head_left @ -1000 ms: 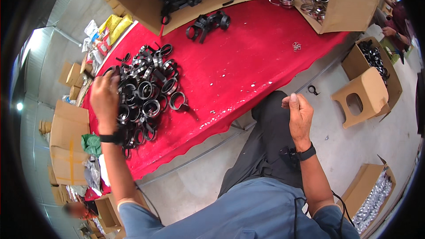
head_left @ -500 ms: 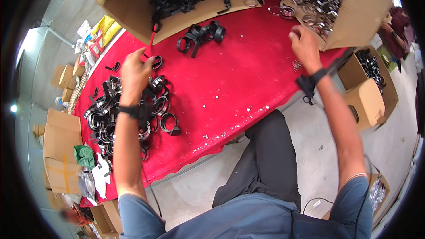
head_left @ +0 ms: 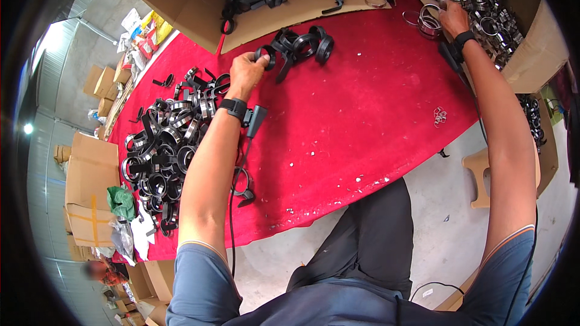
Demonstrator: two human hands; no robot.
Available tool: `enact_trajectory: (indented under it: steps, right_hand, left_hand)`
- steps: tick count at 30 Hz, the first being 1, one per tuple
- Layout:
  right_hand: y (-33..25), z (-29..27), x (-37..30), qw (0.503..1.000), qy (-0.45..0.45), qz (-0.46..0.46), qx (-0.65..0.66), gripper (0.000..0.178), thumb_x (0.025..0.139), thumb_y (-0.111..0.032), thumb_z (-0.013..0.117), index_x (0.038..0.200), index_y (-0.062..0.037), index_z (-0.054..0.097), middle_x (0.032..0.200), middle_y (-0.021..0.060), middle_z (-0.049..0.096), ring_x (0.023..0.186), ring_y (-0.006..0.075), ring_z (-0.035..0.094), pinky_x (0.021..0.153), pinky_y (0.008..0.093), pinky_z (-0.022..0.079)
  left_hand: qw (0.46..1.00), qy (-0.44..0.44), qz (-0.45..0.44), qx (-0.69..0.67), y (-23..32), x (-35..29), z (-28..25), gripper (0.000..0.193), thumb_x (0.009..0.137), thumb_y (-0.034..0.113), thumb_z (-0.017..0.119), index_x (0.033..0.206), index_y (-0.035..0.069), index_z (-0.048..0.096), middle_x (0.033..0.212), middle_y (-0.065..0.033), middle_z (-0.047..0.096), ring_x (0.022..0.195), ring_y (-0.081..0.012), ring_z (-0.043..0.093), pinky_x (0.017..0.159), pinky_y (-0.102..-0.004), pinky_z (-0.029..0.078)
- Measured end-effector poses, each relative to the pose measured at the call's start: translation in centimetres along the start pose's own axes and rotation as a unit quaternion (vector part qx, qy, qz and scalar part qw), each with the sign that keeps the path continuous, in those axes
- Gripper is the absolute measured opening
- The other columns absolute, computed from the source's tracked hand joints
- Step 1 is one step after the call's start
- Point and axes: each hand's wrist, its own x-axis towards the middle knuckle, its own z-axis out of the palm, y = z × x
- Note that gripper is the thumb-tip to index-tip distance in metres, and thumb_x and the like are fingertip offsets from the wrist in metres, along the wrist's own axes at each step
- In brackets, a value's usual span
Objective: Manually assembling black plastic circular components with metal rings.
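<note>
Left hand (head_left: pixel 245 76) pinching black ring (head_left: pixel 273 59); right hand (head_left: pixel 455 20) resting by metal rings (head_left: pixel 430 30).
Left fingers (head_left: pixel 260 60) are holding its rim over red table (head_left: pixel 368 115); right grip, cannot tell.

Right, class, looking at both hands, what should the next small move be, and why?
Probably, lift the black ring clear with the left hand: that hand's thumb overlaps it, and other black rings crowd close on its right over the red cloth. The right hand is at the silvery metal rings.
</note>
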Motion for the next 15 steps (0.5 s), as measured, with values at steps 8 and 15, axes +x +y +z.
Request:
enact_trajectory:
  steps: [8,15]
  right_hand:
    - [-0.6,-1.3,-4.9,0.994,-0.002,0.087,-0.062,0.031,0.091,-0.024,0.072,0.113,-0.0033,0.077,0.113,0.0299,0.076,0.107,0.0487,0.073,0.096,0.0538,0.058]
    - [-2.4,-6.0,-6.2,0.995,0.064,-0.006,-0.079,0.041,0.095,-0.035,0.076,0.112,0.0026,0.073,0.118,0.0334,0.072,0.108,0.0496,0.073,0.092,0.0554,0.060]
  left_hand:
    - [0.929,0.129,0.235,0.254,6.6,-6.9,-5.5,0.040,0.092,0.036,0.082,0.110,0.000,0.079,0.095,-0.0202,0.076,0.089,-0.0402,0.073,0.084,-0.0471,0.058]
    - [0.905,0.145,0.330,0.223,8.2,-12.3,-8.1,0.034,0.090,0.026,0.084,0.110,0.000,0.079,0.096,-0.0186,0.073,0.091,-0.0379,0.071,0.084,-0.0460,0.057]
